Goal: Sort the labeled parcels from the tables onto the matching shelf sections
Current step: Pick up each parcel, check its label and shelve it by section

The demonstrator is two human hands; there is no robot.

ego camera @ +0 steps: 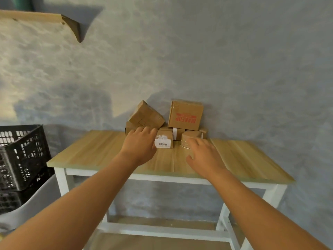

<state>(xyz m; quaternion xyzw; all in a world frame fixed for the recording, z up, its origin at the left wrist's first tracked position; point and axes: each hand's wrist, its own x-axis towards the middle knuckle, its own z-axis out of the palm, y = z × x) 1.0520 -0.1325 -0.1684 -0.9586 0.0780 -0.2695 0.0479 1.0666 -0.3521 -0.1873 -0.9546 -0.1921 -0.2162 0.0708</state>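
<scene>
Several brown cardboard parcels are piled against the wall at the back of a wooden table [93, 152]. A box with red print [185, 115] stands on top at the right, and a tilted plain box [146, 115] leans at the left. In front lies a small parcel with a white barcode label [164, 141], and to its right a rounded taped parcel [189, 139]. My left hand [140, 143] reaches over the table with its fingers against the left side of the labelled parcel. My right hand [203, 152] hovers with spread fingers just in front of the rounded parcel, holding nothing.
A black plastic crate [23, 156] stands to the left of the table on a grey surface. A wooden wall shelf [41, 18] juts out at the upper left. The table has a white frame [61, 179] and a lower board [162, 224].
</scene>
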